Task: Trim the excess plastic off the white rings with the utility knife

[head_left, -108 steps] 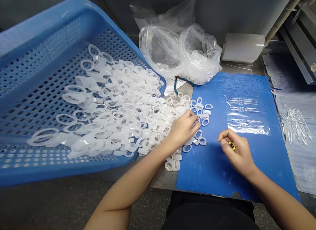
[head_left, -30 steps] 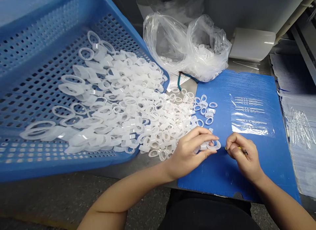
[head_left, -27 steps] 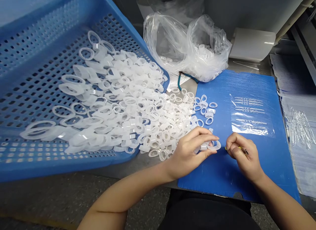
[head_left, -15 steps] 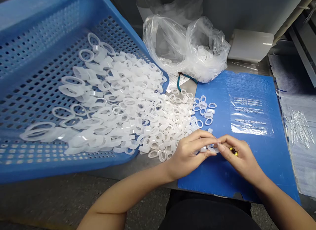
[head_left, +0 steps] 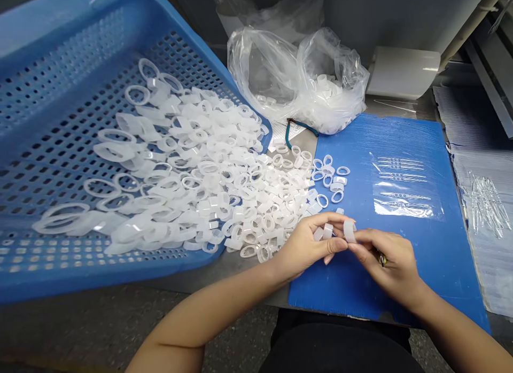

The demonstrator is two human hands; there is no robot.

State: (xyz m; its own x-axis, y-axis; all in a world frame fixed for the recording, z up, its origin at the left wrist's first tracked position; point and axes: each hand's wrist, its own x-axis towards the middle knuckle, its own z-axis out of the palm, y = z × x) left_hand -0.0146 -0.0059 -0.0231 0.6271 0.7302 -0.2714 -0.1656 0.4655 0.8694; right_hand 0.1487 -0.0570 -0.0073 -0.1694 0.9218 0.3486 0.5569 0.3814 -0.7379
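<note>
Pinching a wide translucent plastic ring [head_left: 349, 230] upright between them, the left hand [head_left: 308, 246] and right hand [head_left: 390, 258] met above a blue corrugated board [head_left: 401, 293]; the left hand was curled, its index fingertip on the ring's upper edge, while the right hand was nearly closed, its fingers against the ring's lower side; two more white rings [head_left: 324, 232] sat just beside the left fingers, though I could not tell whether they were held; a small yellow-and-dark item [head_left: 382, 259] showed inside the right hand; a heap of similar rings [head_left: 200, 186] filled a tilted blue perforated plastic tray [head_left: 80, 57] and spread onto the board's left part; behind lay a clear plastic bag [head_left: 332, 90] with more rings; a clear sleeve [head_left: 404, 186] of slender transparent pieces lay on the board; a bunch of transparent pieces [head_left: 487, 204] lay farther right on stacked sheets [head_left: 473, 170].
</note>
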